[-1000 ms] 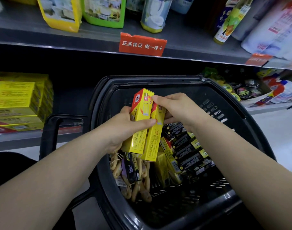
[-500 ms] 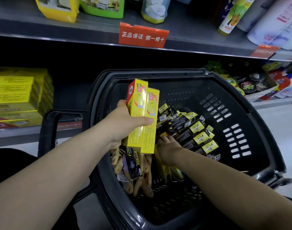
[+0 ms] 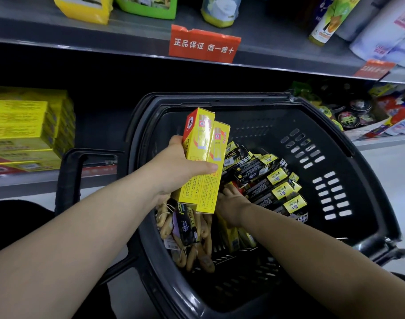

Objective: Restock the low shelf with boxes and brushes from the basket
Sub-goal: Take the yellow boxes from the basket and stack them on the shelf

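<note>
Left grip (image 3: 182, 172) raised, thumb clamping two boxes (image 3: 205, 143); right grip (image 3: 231, 201) low, forearm extended, fingers partly hidden.

**Stock for the low shelf: boxes, brushes and basket**

Two tall yellow boxes (image 3: 205, 157), each with red near the top, stand upright side by side and touching. The left hand (image 3: 180, 171) grips them at mid-height over the left part of the basket. The black basket (image 3: 335, 157), slotted along its right wall, holds a tilted heap of black-and-yellow boxes (image 3: 270, 187) toward its right side. A bundle of tan, tagged brushes (image 3: 196, 242) lies against its left wall. The low shelf (image 3: 35, 180) bears stacked yellow cartons (image 3: 24, 130) at its left end.
</note>
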